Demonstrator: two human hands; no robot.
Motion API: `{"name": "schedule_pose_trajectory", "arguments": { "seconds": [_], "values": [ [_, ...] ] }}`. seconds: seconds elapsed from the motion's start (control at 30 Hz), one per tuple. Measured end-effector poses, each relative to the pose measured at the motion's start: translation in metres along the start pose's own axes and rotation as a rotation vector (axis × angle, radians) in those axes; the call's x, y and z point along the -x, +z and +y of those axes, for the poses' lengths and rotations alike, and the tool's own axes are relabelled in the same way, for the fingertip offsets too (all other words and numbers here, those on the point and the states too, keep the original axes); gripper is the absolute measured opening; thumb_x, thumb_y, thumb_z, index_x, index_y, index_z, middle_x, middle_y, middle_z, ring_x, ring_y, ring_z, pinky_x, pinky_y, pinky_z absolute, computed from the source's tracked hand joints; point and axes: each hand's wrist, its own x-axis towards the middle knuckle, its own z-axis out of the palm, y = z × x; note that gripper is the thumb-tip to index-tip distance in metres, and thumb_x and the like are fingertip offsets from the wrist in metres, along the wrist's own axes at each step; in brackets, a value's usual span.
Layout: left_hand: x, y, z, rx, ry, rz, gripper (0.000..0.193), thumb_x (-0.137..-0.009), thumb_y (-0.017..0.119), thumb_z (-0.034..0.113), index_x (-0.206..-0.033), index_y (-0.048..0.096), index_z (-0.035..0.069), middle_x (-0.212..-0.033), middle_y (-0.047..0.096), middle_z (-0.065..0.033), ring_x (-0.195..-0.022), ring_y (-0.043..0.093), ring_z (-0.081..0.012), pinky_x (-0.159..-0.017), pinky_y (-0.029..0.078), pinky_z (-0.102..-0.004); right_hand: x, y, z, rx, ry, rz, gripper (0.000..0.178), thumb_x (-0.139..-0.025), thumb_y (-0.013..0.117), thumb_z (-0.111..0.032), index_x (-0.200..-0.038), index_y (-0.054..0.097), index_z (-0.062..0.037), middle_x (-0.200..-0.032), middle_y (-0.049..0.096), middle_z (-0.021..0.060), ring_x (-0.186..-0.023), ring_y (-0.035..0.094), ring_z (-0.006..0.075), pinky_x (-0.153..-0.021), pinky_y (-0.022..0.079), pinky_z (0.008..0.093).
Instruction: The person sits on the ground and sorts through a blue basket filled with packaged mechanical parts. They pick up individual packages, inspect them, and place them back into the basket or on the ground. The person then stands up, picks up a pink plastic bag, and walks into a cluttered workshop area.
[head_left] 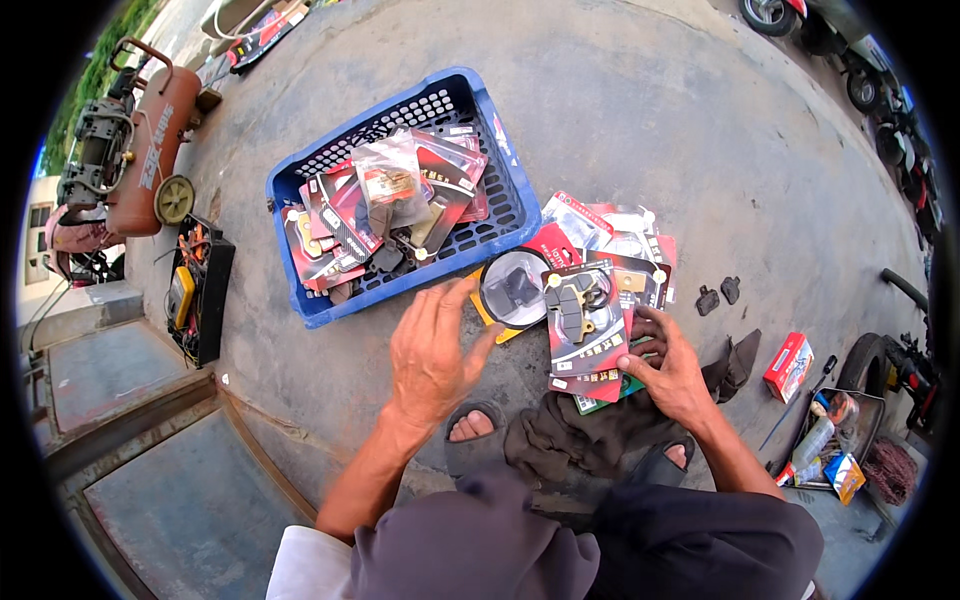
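My right hand [668, 368] grips the edge of a red and grey blister pack of brake pads [572, 305], its thumb on the front. The pack lies over a pile of similar packs [640, 240] on the floor. My left hand [432, 350] is held with fingers apart and holds nothing. It is beside a yellow and black pack with a round clear window [515, 288], between the pile and the basket. A blue plastic basket [300, 305] holds many loose packs, with a clear plastic bag of parts [388, 178] on top.
Two loose brake pads [708, 301] lie right of the pile. Dark cloth [565, 435] covers the floor between my sandalled feet. A red and white box [789, 366] and a tray of bottles [835, 440] sit at right. An air compressor [150, 150] and a black toolbox [208, 290] stand left.
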Motion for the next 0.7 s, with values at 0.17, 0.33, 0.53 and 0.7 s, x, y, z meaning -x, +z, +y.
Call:
{"name": "schedule_pose_trajectory", "arguments": {
  "seconds": [0.17, 0.33, 0.53, 0.7],
  "values": [
    [0.006, 0.079, -0.008, -0.140, -0.126, -0.118, 0.093, -0.068, 0.091, 0.027, -0.142, 0.043, -0.002, -0.144, 0.047, -0.0247, -0.127, 0.052, -0.0423, -0.102, 0.048, -0.0478, 0.001, 0.007, 0.003, -0.119, 0.040, -0.001, 0.065, -0.090, 0.073, -0.002, -0.146, 0.041, 0.0041, -0.102, 0.065, 0.0094, -0.089, 0.063, 0.0140, -0.080, 0.053, 0.0285],
    [0.015, 0.084, -0.029, -0.103, -0.042, -0.171, 0.088, -0.072, 0.085, 0.015, -0.146, 0.040, -0.002, -0.150, 0.044, -0.0267, -0.136, 0.047, -0.0429, -0.111, 0.044, -0.0481, 0.002, -0.001, 0.011, -0.345, 0.138, 0.009, 0.053, -0.090, 0.067, 0.004, -0.139, 0.047, 0.0077, -0.095, 0.064, 0.0067, -0.083, 0.064, 0.0125, -0.076, 0.053, 0.0273],
    [0.027, 0.028, -0.019, -0.167, 0.053, -0.177, 0.056, -0.081, 0.070, 0.005, -0.134, 0.055, -0.004, -0.130, 0.065, -0.0228, -0.112, 0.067, -0.0389, -0.089, 0.059, -0.0417, 0.003, -0.006, 0.022, -0.282, 0.155, -0.004, 0.040, -0.097, 0.062, -0.005, -0.134, 0.053, 0.0088, -0.097, 0.069, 0.0099, -0.082, 0.067, 0.0150, -0.074, 0.055, 0.0298],
    [0.029, -0.045, 0.008, -0.075, 0.148, 0.164, 0.048, -0.087, 0.069, 0.005, -0.133, 0.060, -0.005, -0.123, 0.070, -0.0203, -0.109, 0.071, -0.0350, -0.085, 0.060, -0.0387, 0.002, 0.003, 0.012, -0.280, 0.206, -0.064, 0.043, -0.102, 0.062, -0.018, -0.133, 0.052, 0.0096, -0.098, 0.071, 0.0132, -0.085, 0.068, 0.0171, -0.076, 0.055, 0.0317]
  ]
}}
